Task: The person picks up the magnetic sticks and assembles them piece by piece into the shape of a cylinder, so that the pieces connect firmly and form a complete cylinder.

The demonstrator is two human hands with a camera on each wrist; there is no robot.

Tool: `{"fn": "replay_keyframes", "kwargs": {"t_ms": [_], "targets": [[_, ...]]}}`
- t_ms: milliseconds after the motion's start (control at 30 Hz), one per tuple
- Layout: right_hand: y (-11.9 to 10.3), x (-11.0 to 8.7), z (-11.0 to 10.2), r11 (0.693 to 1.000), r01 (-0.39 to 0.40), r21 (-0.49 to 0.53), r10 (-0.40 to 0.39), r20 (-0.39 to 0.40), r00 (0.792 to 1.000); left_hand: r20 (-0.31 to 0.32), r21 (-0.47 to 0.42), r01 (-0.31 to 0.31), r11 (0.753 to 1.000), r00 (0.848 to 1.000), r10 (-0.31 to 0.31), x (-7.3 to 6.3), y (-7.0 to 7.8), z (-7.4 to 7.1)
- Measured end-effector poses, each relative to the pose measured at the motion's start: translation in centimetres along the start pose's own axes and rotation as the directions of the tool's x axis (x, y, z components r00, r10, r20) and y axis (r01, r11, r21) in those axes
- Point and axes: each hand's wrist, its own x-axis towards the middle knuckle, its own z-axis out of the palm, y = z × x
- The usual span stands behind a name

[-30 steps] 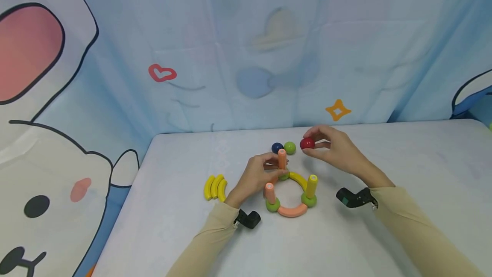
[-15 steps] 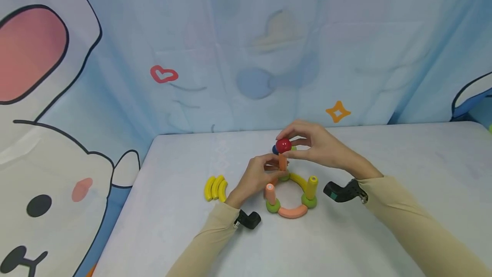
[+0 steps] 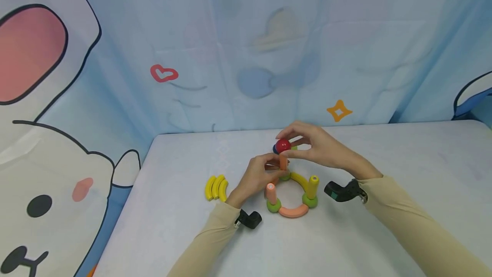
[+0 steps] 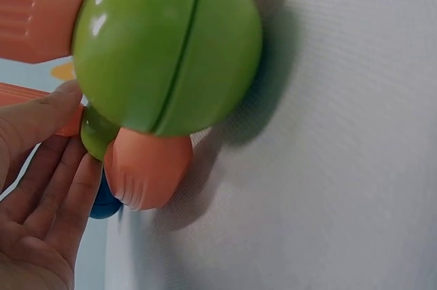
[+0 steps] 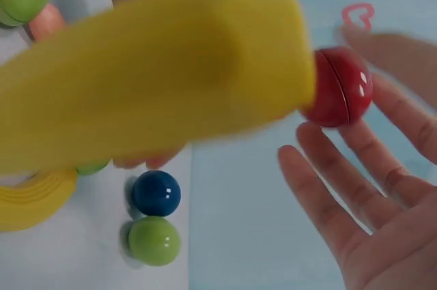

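My right hand pinches a shiny red ball at the top of an upright orange stick. Low on that stick, just above its green ball, my left hand holds it between thumb and fingers. The stick stands at the back of a ring of curved pieces joined by green balls. A pink-orange stick and a yellow stick rise from other balls of the ring. Close to the left wrist camera is a green ball; the yellow stick hides part of the right wrist view.
Behind the ring, a loose blue ball and a loose green ball lie side by side. Several yellow curved pieces rest left of the left hand. A blue curtain hangs behind the white table.
The right hand has carried the red ball left, from beside the loose balls to the orange stick's top, and then stayed nearly still. The left hand keeps its hold on the stick.
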Motion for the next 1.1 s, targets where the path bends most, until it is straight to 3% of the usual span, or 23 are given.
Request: {"fn": "replay_keyframes", "kwargs": {"t_ms": [167, 333, 500, 667, 867, 1100], "targets": [[1.4, -0.2, -0.6, 0.992, -0.122, 0.029, 0.124, -0.071, 0.990, 0.001, 0.003, 0.019, 1.000, 1.000, -0.019, -0.1, 0.0, 0.0], [4.4, -0.4, -0.7, 0.987, -0.159, -0.030, 0.154, -0.128, 0.980, 0.004, 0.022, 0.049, 0.999, 0.999, -0.049, -0.2, -0.3, 0.1], [7.2, -0.2, 0.0, 0.984, -0.164, -0.074, 0.161, -0.048, 0.986, 0.002, 0.012, 0.062, 0.998, 0.998, -0.062, -0.4, -0.7, 0.2], [8.5, 0.0, 1.1, 0.984, -0.141, -0.105, 0.144, 0.027, 0.989, 0.000, 0.024, 0.053, 0.998, 0.999, -0.053, -0.4, -0.6, 0.1], [8.8, -0.1, 1.9, 0.973, -0.135, -0.185, 0.139, 0.013, 0.990, 0.012, 0.069, 0.085, 0.994, 0.996, -0.086, -0.8, -0.5, -0.2], [9.1, -1.5, 1.7, 0.955, -0.186, -0.232, 0.183, -0.036, 0.982, 0.037, 0.128, 0.160, 0.979, 0.985, -0.166, -1.6, 0.0, -0.9]]}}
